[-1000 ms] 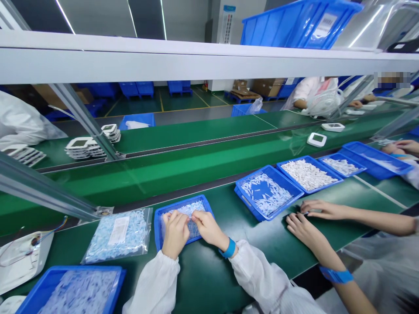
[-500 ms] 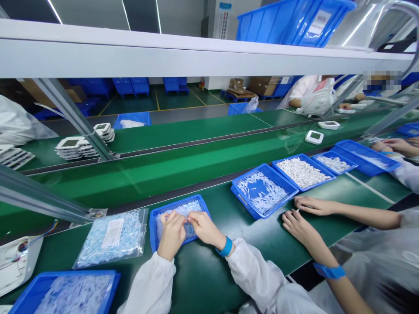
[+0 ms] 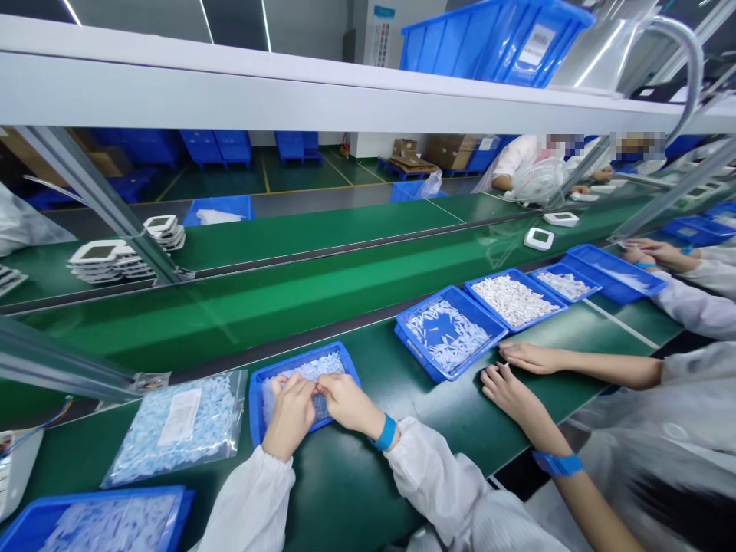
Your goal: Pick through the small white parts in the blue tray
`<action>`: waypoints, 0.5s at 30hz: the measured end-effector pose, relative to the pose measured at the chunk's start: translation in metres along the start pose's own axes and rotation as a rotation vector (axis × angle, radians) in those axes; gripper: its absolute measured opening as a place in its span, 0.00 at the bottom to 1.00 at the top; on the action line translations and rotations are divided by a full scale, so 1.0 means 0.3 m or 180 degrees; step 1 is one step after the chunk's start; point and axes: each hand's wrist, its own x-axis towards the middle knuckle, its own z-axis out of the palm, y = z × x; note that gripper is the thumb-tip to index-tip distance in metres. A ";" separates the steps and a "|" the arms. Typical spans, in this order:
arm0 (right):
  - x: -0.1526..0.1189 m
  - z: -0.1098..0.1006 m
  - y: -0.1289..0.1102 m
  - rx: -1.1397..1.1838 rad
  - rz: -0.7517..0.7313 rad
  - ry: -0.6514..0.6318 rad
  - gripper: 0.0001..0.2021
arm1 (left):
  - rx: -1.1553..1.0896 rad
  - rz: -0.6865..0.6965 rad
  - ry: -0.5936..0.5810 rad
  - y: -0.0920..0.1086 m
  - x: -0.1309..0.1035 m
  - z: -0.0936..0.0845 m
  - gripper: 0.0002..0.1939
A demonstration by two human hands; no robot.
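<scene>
My left hand (image 3: 290,410) and my right hand (image 3: 349,400) meet over a small blue tray (image 3: 256,399). Both have their fingers pinched together, fingertips nearly touching. Whatever they pinch is too small and too covered to make out. Inside the tray lie many small pale-blue and translucent pieces (image 3: 327,363). A blue band (image 3: 386,432) circles my right wrist. Left of the tray rests a clear plastic bag (image 3: 179,423) full of light-blue pieces, with a white label on it. Nearer to me on the left stands another blue tray (image 3: 185,512) of flat translucent pieces.
Right of me, a co-worker's hands (image 3: 520,376) work beside a blue tray of white strips (image 3: 451,333). Beyond it stand a tray of white pieces (image 3: 514,300) and further trays. A metal post (image 3: 109,203) and an overhead shelf (image 3: 287,96) frame the bench. White devices (image 3: 106,259) are stacked behind.
The view has shifted, so most things appear a little further left. My hands stay pinched together over the same tray, with only slight finger movement.
</scene>
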 end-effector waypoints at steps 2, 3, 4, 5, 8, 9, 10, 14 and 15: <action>0.000 -0.007 -0.008 0.0146 0.0036 0.0057 0.10 | 0.0043 -0.0054 0.0041 0.006 0.001 -0.004 0.14; 0.001 -0.013 -0.013 0.0244 0.0067 0.0104 0.10 | 0.0067 -0.0096 0.0088 0.010 0.002 -0.007 0.14; 0.001 -0.020 -0.017 0.0340 0.0097 0.0155 0.11 | 0.0091 -0.0139 0.0147 0.015 0.003 -0.010 0.13; 0.001 -0.026 -0.022 0.0428 0.0118 0.0201 0.12 | 0.0111 -0.0176 0.0207 0.019 0.003 -0.013 0.13; 0.000 -0.041 -0.028 0.0615 0.0126 0.0302 0.14 | 0.0146 -0.0185 0.0312 0.029 0.004 -0.022 0.13; 0.000 -0.043 -0.028 0.0649 0.0130 0.0328 0.15 | 0.0160 -0.0164 0.0316 0.030 0.003 -0.024 0.12; 0.000 -0.043 -0.028 0.0664 0.0144 0.0357 0.15 | 0.0176 -0.0143 0.0316 0.030 0.002 -0.026 0.12; 0.002 -0.036 -0.028 0.0576 0.0201 0.0410 0.17 | 0.0250 -0.0099 0.0364 0.029 -0.004 -0.026 0.10; 0.003 -0.035 -0.029 0.0539 0.0190 0.0380 0.17 | 0.0270 -0.0085 0.0392 0.029 -0.005 -0.026 0.10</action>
